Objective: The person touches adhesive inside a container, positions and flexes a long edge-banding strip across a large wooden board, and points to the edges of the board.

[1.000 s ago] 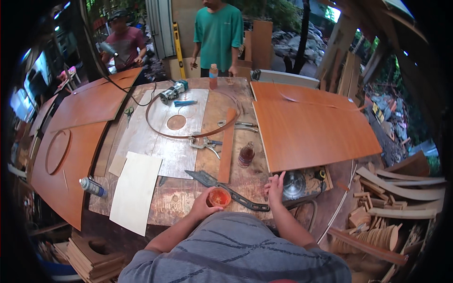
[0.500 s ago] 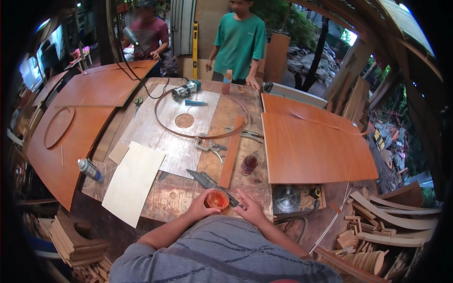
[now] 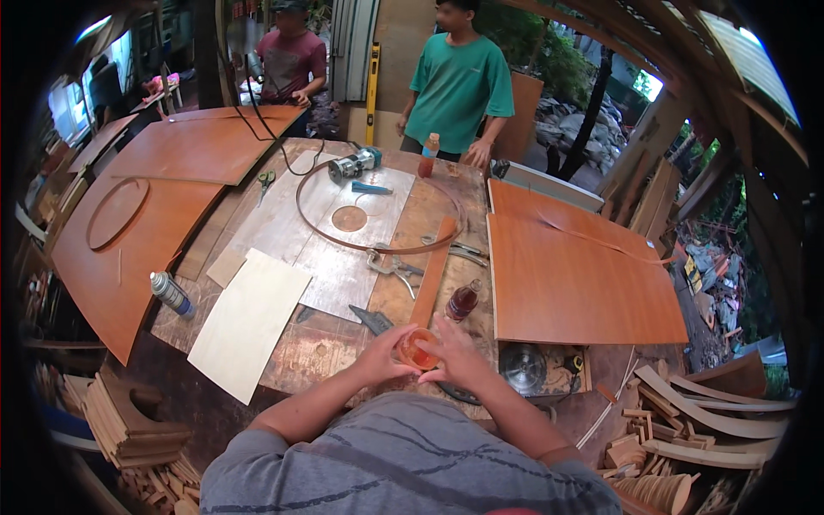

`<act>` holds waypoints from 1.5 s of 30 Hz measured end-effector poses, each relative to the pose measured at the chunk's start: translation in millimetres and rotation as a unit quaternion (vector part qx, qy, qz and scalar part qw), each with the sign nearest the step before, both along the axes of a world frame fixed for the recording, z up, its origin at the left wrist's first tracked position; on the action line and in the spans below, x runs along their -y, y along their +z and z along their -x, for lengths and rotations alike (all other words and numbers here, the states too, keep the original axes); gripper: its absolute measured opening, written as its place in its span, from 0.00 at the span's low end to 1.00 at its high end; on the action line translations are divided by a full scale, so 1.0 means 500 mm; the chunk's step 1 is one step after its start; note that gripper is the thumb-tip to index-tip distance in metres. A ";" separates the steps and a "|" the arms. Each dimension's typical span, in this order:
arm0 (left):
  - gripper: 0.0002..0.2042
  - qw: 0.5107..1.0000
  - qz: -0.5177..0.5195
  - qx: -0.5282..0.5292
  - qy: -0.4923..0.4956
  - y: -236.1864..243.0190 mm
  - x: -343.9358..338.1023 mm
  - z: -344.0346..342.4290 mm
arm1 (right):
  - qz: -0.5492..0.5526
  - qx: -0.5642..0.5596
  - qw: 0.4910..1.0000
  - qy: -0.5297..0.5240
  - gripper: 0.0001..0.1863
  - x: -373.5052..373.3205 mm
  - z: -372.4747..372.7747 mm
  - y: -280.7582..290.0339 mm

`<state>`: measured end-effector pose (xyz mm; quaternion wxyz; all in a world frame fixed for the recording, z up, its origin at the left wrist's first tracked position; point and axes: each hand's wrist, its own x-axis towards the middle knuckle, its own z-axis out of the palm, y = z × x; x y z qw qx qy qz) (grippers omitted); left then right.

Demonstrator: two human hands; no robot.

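Close to my body, at the table's near edge, my left hand [image 3: 380,358] is wrapped around a small round cup [image 3: 407,353] with orange-red stuff inside. My right hand [image 3: 463,354] grips the cup from the other side, its fingers over the rim and partly hiding the opening. Just beyond my fingers lies a dark, flat, pointed tool [image 3: 369,319], partly covered by my hands. A bottle of dark red liquid [image 3: 463,299] stands past my right hand. Beside it a narrow orange-brown wood strip [image 3: 435,268] runs away from me.
A thin hoop [image 3: 300,210], locking pliers [image 3: 393,264] and a corded trim router [image 3: 355,165] lie on the table [image 3: 283,365]. Orange-brown panels [image 3: 584,283] flank it. A spray can [image 3: 172,293] stands left, near a pale sheet [image 3: 249,322]. Two people stand across the table; one hand [image 3: 481,153] touches its edge.
My right hand has left the dark tool and come onto the cup. The cup, still in my left hand, has moved slightly right and away from me. The whole view has shifted a little.
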<state>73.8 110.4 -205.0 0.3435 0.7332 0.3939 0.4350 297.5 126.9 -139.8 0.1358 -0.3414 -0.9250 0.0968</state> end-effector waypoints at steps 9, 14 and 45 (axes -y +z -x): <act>0.46 1.000 0.028 0.002 0.003 0.032 0.009 0.004 | 0.011 0.037 0.999 0.010 0.40 -0.004 0.013 0.017; 0.46 0.999 0.007 -0.029 0.027 0.046 -0.010 0.007 | -0.015 -0.006 1.000 0.013 0.34 -0.018 0.020 0.032; 0.46 0.994 -0.105 -0.001 0.040 0.115 -0.039 0.011 | -0.068 -0.085 0.994 -0.007 0.29 -0.043 0.041 0.093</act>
